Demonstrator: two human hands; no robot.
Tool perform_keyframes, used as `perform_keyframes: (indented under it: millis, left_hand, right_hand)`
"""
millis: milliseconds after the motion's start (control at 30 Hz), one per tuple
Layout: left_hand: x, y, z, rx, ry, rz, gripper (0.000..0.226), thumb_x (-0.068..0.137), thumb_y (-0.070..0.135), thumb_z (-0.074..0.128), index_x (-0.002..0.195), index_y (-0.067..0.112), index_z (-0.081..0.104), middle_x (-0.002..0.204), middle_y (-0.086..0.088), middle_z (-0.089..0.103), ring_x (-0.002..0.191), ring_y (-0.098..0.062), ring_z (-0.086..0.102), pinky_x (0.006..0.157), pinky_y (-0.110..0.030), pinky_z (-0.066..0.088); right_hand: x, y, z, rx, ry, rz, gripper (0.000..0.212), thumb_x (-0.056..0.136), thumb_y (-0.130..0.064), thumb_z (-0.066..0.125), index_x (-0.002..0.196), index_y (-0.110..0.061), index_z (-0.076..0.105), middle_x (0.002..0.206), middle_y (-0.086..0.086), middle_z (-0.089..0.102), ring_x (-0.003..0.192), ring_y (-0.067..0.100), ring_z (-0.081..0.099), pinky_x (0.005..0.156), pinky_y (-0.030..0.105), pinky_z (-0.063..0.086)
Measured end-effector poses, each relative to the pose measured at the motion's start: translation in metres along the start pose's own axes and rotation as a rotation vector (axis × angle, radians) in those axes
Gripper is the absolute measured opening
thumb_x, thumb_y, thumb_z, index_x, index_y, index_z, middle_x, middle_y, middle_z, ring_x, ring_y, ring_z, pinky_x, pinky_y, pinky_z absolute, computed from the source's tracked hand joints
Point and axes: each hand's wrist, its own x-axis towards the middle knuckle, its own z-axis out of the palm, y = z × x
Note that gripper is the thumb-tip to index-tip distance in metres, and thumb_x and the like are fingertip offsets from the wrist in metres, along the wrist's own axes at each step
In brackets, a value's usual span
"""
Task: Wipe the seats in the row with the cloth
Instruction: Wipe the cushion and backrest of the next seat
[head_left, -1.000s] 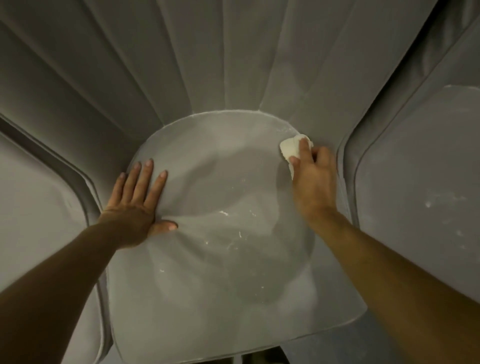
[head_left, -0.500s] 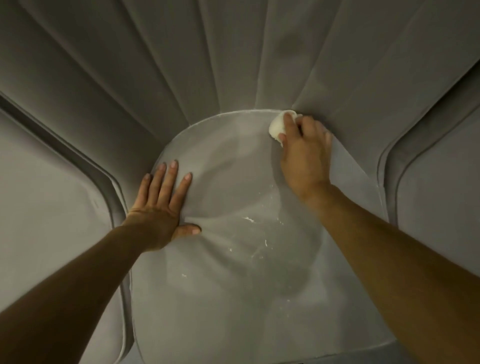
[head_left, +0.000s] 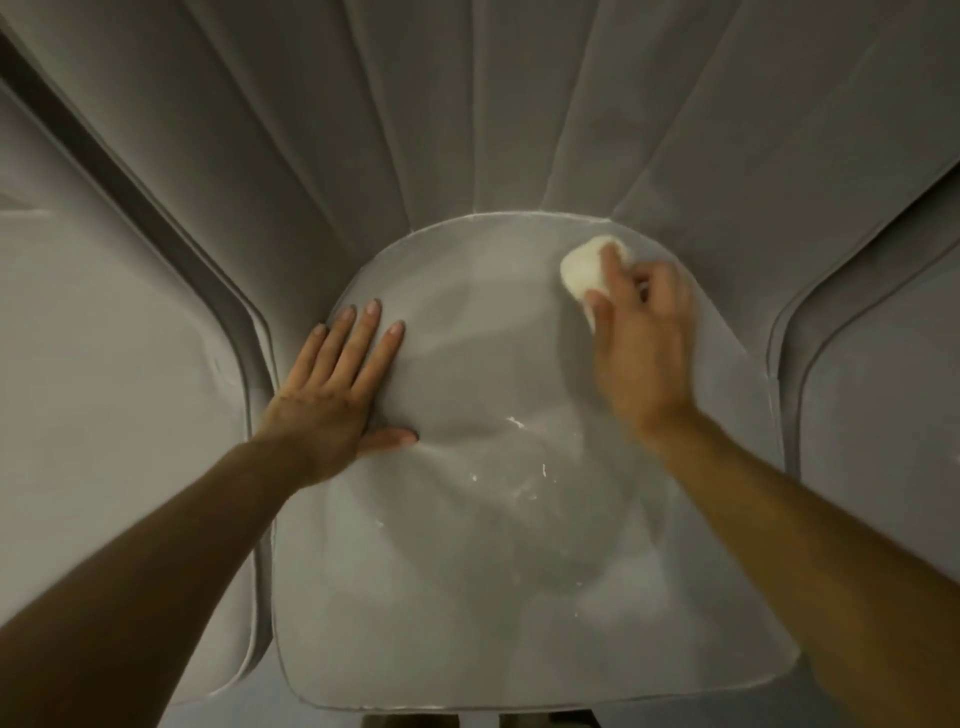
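Now I read right hand (head_left: 641, 353) with fingers curled round balled white cloth (head_left: 584, 270), pressing it on far-right part of seat cushion (head_left: 467, 597), just short of backrest seam (head_left: 519, 214). Left hand (head_left: 337, 384) flat, fingers straight, bracing cushion at left edge. White specks (head_left: 519, 467) lie nearer, toward centre, near-left of cloth. Right hand closer to them, so I judge next stroke should pull near-left.
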Motion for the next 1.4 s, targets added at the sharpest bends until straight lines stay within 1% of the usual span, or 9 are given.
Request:
perform_keyframes:
  millis: [167, 433, 533, 900, 1000, 1100, 1200, 1267, 1400]
  left_hand:
    - [-0.010, 0.005, 0.004, 0.029, -0.021, -0.098, 0.099, 0.087, 0.076, 0.019, 0.150, -0.001, 0.018, 0.155, -0.016, 0.015, 0.144, -0.026, 0.011, 0.118, -0.035, -0.008]
    - [-0.008, 0.007, 0.011, 0.088, -0.008, -0.108, 0.097, 0.088, 0.074, 0.015, 0.149, -0.001, 0.012, 0.155, -0.015, 0.013, 0.147, -0.022, -0.012, 0.118, -0.037, -0.010]
    - [-0.008, 0.008, 0.011, 0.070, 0.004, -0.107, 0.095, 0.089, 0.074, 0.013, 0.149, -0.001, 0.011, 0.154, -0.014, 0.014, 0.147, -0.024, -0.005, 0.118, -0.036, -0.010]
    - [-0.009, 0.008, 0.011, 0.086, 0.026, -0.101, 0.096, 0.087, 0.074, 0.019, 0.149, 0.000, 0.017, 0.153, -0.017, 0.016, 0.143, -0.028, 0.014, 0.117, -0.039, -0.004]
    - [-0.014, 0.009, 0.007, 0.059, 0.034, -0.124, 0.097, 0.088, 0.074, 0.019, 0.149, -0.001, 0.017, 0.153, -0.017, 0.016, 0.141, -0.030, 0.018, 0.117, -0.037, -0.002]
    - [-0.026, 0.010, 0.004, 0.052, 0.031, -0.183, 0.095, 0.090, 0.073, 0.019, 0.149, -0.002, 0.017, 0.154, -0.017, 0.016, 0.143, -0.028, 0.015, 0.118, -0.037, -0.004]
    - [-0.040, 0.010, 0.004, 0.069, 0.000, -0.225, 0.096, 0.089, 0.074, 0.018, 0.149, -0.001, 0.016, 0.155, -0.015, 0.015, 0.144, -0.022, 0.007, 0.117, -0.043, -0.004]
    - [-0.043, 0.009, 0.005, 0.070, 0.002, -0.236, 0.096, 0.090, 0.075, 0.015, 0.148, -0.001, 0.016, 0.154, -0.015, 0.015, 0.144, -0.022, 0.008, 0.115, -0.047, -0.003]
    - [-0.044, 0.008, 0.011, 0.042, 0.021, -0.235, 0.095, 0.090, 0.076, 0.012, 0.149, 0.003, 0.009, 0.155, -0.013, 0.011, 0.144, -0.018, 0.003, 0.114, -0.051, 0.002]
  right_hand:
    - [0.041, -0.003, 0.013, -0.146, -0.150, 0.088, 0.041, 0.099, -0.021, 0.042, 0.136, -0.006, 0.043, 0.123, 0.022, 0.047, 0.112, 0.036, 0.040, 0.090, 0.037, 0.024]
    - [0.049, -0.039, 0.045, -0.147, -0.045, 0.144, 0.040, 0.096, -0.016, 0.043, 0.135, -0.005, 0.045, 0.122, 0.019, 0.049, 0.116, 0.033, 0.042, 0.088, 0.035, 0.021]
    - [0.049, -0.047, 0.050, -0.108, -0.039, 0.117, 0.039, 0.091, -0.010, 0.049, 0.128, 0.002, 0.052, 0.114, 0.024, 0.053, 0.108, 0.039, 0.047, 0.083, 0.036, 0.022]
    - [0.059, -0.085, 0.046, -0.147, -0.293, -0.160, 0.049, 0.098, -0.014, 0.043, 0.145, -0.014, 0.030, 0.134, 0.008, 0.041, 0.122, 0.025, 0.034, 0.089, 0.031, 0.019]
    - [0.049, -0.084, 0.047, -0.117, -0.347, -0.269, 0.049, 0.093, -0.010, 0.044, 0.142, -0.017, 0.038, 0.134, 0.007, 0.045, 0.120, 0.029, 0.038, 0.082, 0.033, 0.017]
    - [0.012, -0.087, 0.041, -0.057, -0.321, -0.425, 0.046, 0.078, -0.011, 0.044, 0.121, -0.014, 0.062, 0.111, 0.009, 0.063, 0.091, 0.032, 0.056, 0.068, 0.034, 0.020]
    - [-0.023, -0.085, 0.034, 0.022, -0.340, -0.559, 0.047, 0.076, -0.016, 0.039, 0.115, -0.013, 0.065, 0.098, 0.008, 0.065, 0.085, 0.027, 0.047, 0.063, 0.034, 0.020]
    - [-0.018, -0.083, 0.028, 0.047, -0.318, -0.533, 0.048, 0.075, -0.017, 0.040, 0.116, -0.010, 0.064, 0.096, 0.013, 0.063, 0.085, 0.028, 0.044, 0.064, 0.034, 0.020]
    - [0.028, -0.089, 0.026, -0.107, -0.189, -0.194, 0.047, 0.084, -0.007, 0.048, 0.130, -0.010, 0.052, 0.110, 0.018, 0.056, 0.101, 0.037, 0.050, 0.074, 0.037, 0.021]
